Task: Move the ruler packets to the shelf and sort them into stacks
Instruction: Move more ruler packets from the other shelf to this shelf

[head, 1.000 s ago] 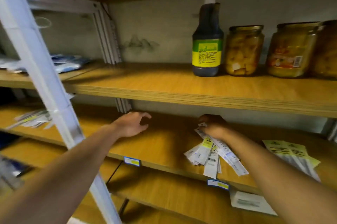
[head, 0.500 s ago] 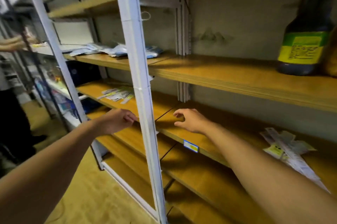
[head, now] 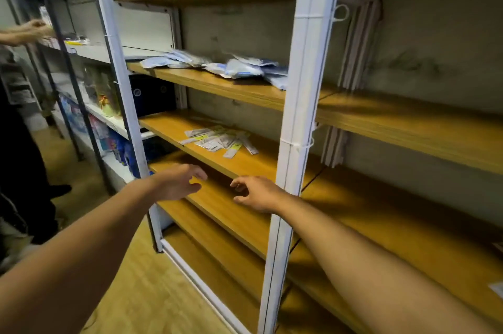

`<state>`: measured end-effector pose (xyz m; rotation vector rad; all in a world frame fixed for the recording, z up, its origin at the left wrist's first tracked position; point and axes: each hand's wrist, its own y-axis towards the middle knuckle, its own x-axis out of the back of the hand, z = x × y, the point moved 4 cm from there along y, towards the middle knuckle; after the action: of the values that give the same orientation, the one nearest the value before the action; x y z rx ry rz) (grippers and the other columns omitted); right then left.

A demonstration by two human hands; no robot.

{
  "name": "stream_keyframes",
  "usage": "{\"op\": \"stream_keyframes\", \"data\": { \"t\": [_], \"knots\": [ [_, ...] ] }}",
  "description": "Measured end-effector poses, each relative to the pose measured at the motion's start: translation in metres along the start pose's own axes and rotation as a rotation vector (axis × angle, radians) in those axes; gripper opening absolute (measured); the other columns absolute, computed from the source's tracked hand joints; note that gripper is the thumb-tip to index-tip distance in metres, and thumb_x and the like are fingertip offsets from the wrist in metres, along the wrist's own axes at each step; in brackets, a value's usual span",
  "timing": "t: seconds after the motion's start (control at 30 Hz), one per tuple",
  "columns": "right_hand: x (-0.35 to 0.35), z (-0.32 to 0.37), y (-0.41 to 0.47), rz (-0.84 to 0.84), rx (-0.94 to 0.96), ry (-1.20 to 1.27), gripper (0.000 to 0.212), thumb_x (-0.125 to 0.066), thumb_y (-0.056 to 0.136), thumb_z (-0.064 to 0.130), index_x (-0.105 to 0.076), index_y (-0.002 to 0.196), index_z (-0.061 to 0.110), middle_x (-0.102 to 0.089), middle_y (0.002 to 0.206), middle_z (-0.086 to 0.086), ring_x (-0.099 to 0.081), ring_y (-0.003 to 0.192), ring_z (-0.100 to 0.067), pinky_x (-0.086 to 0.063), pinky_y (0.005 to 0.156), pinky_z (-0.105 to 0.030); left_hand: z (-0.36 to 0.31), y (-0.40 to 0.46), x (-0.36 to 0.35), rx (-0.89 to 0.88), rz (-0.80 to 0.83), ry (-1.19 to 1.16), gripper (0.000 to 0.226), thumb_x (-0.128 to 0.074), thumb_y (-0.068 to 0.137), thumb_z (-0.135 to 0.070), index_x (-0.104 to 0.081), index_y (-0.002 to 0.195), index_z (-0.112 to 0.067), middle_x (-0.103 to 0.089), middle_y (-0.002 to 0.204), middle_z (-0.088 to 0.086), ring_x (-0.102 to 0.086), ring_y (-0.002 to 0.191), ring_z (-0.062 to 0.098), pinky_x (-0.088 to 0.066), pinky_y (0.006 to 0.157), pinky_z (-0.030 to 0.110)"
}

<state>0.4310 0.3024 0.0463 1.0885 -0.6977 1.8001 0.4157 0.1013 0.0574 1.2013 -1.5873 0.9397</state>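
Observation:
A loose pile of ruler packets (head: 221,141), white and yellow strips, lies on a wooden shelf (head: 245,163) in the left bay of the rack. My left hand (head: 178,182) hovers below and in front of that pile, fingers relaxed and holding nothing. My right hand (head: 257,193) is beside it, just left of the white upright post (head: 298,127), with loosely curled fingers and nothing in them. Both hands are over the lower shelf's front edge, apart from the packets.
Blue and white plastic bags (head: 231,67) lie on the shelf above. Another person's hand (head: 30,31) reaches to a rack at the far left, and their dark legs (head: 24,165) stand on the wooden floor. The right bay's shelves (head: 408,127) stretch to the right.
The view has swung left, past the post. My right hand let go of the packets on the right shelf and both hands moved toward the left bay's pile.

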Motion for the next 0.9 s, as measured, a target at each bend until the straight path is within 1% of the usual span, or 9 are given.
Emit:
{"op": "stream_keyframes", "data": {
  "t": [0.1, 0.17, 0.27, 0.37, 0.5, 0.57, 0.73, 0.8, 0.9],
  "knots": [
    [-0.002, 0.012, 0.039, -0.038, -0.061, -0.024, 0.046, -0.061, 0.092, 0.033, -0.049, 0.136, 0.028, -0.051, 0.14, 0.002, -0.048, 0.127, -0.019, -0.042, 0.1, -0.034, 0.049, 0.014, 0.011, 0.005, -0.015, -0.004, 0.038, -0.058, 0.096, -0.025, -0.053, 0.134, -0.025, -0.052, 0.139, -0.005, -0.05, 0.126, 0.015, -0.044, 0.097, 0.027],
    [-0.002, 0.013, 0.06, -0.072, -0.117, -0.046, 0.047, -0.061, 0.092, 0.034, -0.049, 0.136, 0.028, -0.048, 0.143, 0.0, -0.044, 0.13, -0.021, -0.041, 0.102, -0.035, 0.076, 0.025, 0.018, 0.004, -0.004, 0.019, 0.039, -0.058, 0.096, -0.025, -0.052, 0.135, -0.025, -0.051, 0.14, -0.003, -0.048, 0.129, 0.016, -0.043, 0.099, 0.029],
    [-0.004, 0.009, 0.086, -0.116, -0.182, -0.079, 0.045, -0.06, 0.092, 0.035, -0.049, 0.135, 0.031, -0.043, 0.146, 0.0, -0.039, 0.134, -0.022, -0.039, 0.104, -0.037, 0.106, 0.048, 0.025, 0.01, -0.033, -0.018, 0.04, -0.057, 0.097, -0.022, -0.051, 0.136, -0.024, -0.049, 0.142, -0.001, -0.046, 0.132, 0.018, -0.046, 0.101, 0.034],
    [-0.007, 0.001, 0.109, -0.128, -0.246, -0.102, 0.046, -0.06, 0.091, 0.035, -0.048, 0.136, 0.033, -0.041, 0.148, 0.001, -0.037, 0.136, -0.022, -0.038, 0.106, -0.038, 0.12, 0.073, 0.023, -0.014, -0.017, -0.015, 0.039, -0.058, 0.096, -0.022, -0.051, 0.135, -0.026, -0.049, 0.143, -0.003, -0.045, 0.133, 0.018, -0.044, 0.105, 0.037],
    [-0.009, -0.007, 0.15, -0.142, -0.286, -0.162, 0.055, -0.059, 0.09, 0.032, -0.039, 0.141, 0.034, -0.038, 0.15, 0.001, -0.034, 0.138, -0.021, -0.037, 0.107, -0.039, 0.132, 0.117, 0.019, -0.072, 0.002, 0.015, 0.04, -0.056, 0.097, -0.021, -0.051, 0.137, -0.022, -0.049, 0.143, -0.005, -0.045, 0.133, 0.016, -0.04, 0.109, 0.033],
    [-0.011, -0.012, 0.173, -0.137, -0.288, -0.174, 0.055, -0.058, 0.09, 0.031, -0.04, 0.142, 0.032, -0.039, 0.15, 0.001, -0.035, 0.137, -0.021, -0.038, 0.106, -0.038, 0.141, 0.141, 0.014, -0.086, -0.003, 0.019, 0.041, -0.055, 0.097, -0.022, -0.051, 0.137, -0.024, -0.049, 0.144, -0.005, -0.045, 0.133, 0.016, -0.039, 0.11, 0.034],
    [-0.013, -0.042, 0.23, -0.159, -0.377, -0.116, 0.051, -0.058, 0.091, 0.032, -0.044, 0.14, 0.03, -0.042, 0.149, 0.0, -0.039, 0.135, -0.023, -0.04, 0.104, -0.037, 0.166, 0.196, 0.005, -0.075, 0.052, 0.104, 0.041, -0.055, 0.097, -0.027, -0.05, 0.137, -0.029, -0.049, 0.142, -0.006, -0.046, 0.131, 0.018, -0.04, 0.106, 0.033],
    [-0.017, -0.056, 0.252, -0.151, -0.41, -0.099, 0.049, -0.059, 0.091, 0.031, -0.046, 0.138, 0.031, -0.043, 0.147, 0.0, -0.042, 0.133, -0.024, -0.041, 0.104, -0.037, 0.179, 0.221, 0.008, -0.064, 0.063, 0.139, 0.04, -0.055, 0.097, -0.027, -0.05, 0.137, -0.029, -0.051, 0.141, -0.004, -0.049, 0.127, 0.019, -0.043, 0.102, 0.032],
    [-0.02, -0.075, 0.286, -0.146, -0.451, -0.073, 0.047, -0.06, 0.09, 0.03, -0.05, 0.135, 0.031, -0.045, 0.146, -0.001, -0.044, 0.131, -0.025, -0.042, 0.104, -0.037, 0.196, 0.255, 0.016, -0.052, 0.084, 0.126, 0.039, -0.056, 0.096, -0.027, -0.051, 0.135, -0.027, -0.052, 0.141, 0.0, -0.053, 0.123, 0.021, -0.047, 0.099, 0.036]
  ]
}}
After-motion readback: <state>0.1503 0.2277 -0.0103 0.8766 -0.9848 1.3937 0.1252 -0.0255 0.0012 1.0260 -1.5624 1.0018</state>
